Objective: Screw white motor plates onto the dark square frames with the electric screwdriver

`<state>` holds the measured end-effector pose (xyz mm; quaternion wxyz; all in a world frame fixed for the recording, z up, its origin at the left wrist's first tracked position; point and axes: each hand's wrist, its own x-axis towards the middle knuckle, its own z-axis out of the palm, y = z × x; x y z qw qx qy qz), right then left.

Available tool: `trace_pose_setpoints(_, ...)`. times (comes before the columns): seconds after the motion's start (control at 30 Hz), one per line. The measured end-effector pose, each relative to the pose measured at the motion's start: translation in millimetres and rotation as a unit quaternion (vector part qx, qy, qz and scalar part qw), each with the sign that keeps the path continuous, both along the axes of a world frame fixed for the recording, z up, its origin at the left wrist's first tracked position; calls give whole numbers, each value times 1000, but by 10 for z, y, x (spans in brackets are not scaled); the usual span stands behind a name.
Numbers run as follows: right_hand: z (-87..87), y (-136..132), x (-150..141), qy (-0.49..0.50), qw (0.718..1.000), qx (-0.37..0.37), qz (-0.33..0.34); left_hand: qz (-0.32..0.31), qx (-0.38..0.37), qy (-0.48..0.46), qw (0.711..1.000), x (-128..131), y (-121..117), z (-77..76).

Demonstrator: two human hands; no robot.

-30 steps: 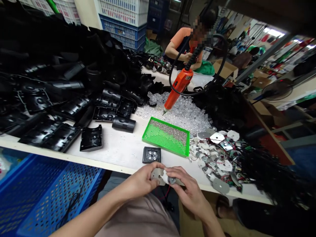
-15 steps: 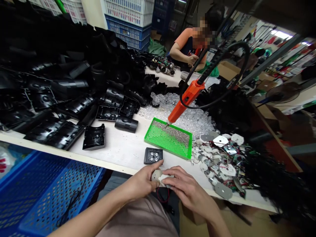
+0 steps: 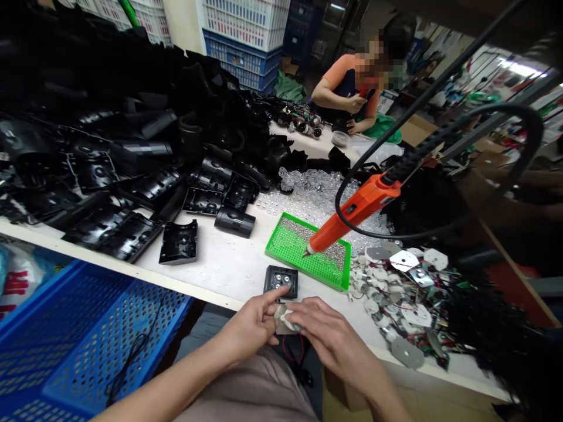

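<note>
My left hand (image 3: pixel 253 323) pinches a pale grey plate (image 3: pixel 281 313) at the table's front edge, its index finger stretched over a small black housing (image 3: pixel 271 287). Several round silver spots show inside that housing. Closed on a white piece at the plate's right side is my right hand (image 3: pixel 329 331); the fingers partly hide it. A thin red wire (image 3: pixel 285 351) loops down below the plate. Beyond the hands, an orange electric screwdriver (image 3: pixel 352 212) hangs tip-down over a green perforated tray (image 3: pixel 288 243) of small screws.
Black plastic shells (image 3: pixel 178 241) pile up on the left, clear plastic pieces (image 3: pixel 308 184) behind the tray. White and grey plates with wired parts (image 3: pixel 407 351) lie at right. A blue crate (image 3: pixel 101 334) stands below left. Another person (image 3: pixel 338 97) works across the table.
My left index finger has straightened toward the black housing. The screwdriver has swung nearer, its tip moving from the tray's far side toward its near side. The whole view has shifted slightly.
</note>
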<state>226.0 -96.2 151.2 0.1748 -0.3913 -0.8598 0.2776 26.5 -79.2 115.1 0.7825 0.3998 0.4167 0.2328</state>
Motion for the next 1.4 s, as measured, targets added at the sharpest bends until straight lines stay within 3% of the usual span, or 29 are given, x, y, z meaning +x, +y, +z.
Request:
trace_pose_setpoints(0.27, -94, 32, -70, 20, 999, -11, -27, 30, -16, -17, 999, -23, 54, 30)
trace_pose_setpoints(0.43, -90, -41, -27, -22, 999, -28, -8, 44, -20, -26, 998, -73, -6, -69)
trace_pose_setpoints(0.73, -286, -127, -138, -79, 995, 20, -49, 52, -49, -65, 995, -65, -59, -208)
trace_pose_setpoints(0.87, -239, -51, -131, -56, 995, 43, -67, 44, -9, -63, 997, -44, 37, -201)
trace_pose_setpoints(1.0, -155, 21, -23, 26, 994, 41, -96, 35, 95, -15, 995, -90, 95, -134)
trace_pose_setpoints(1.1, -149, 54, 66, 75, 990, 39, -115, -29, 99, -60, 993, -106, 33, -152)
trace_pose_setpoints(1.17, -213, 95, 88, 92, 983, 27, -156, -73, 16, -131, 988, -94, -26, -221)
trace_pose_setpoints(1.27, -412, 232, 63, 61, 967, 0, -247, -41, -74, -150, 985, -67, -56, -346)
trace_pose_setpoints(1.3, -488, 294, 47, 43, 964, -8, -263, -18, -58, -123, 991, -62, -46, -375)
trace_pose_setpoints(1.4, -663, 479, -1, 5, 970, -23, -244, -2, 86, -17, 996, -77, 7, -391)
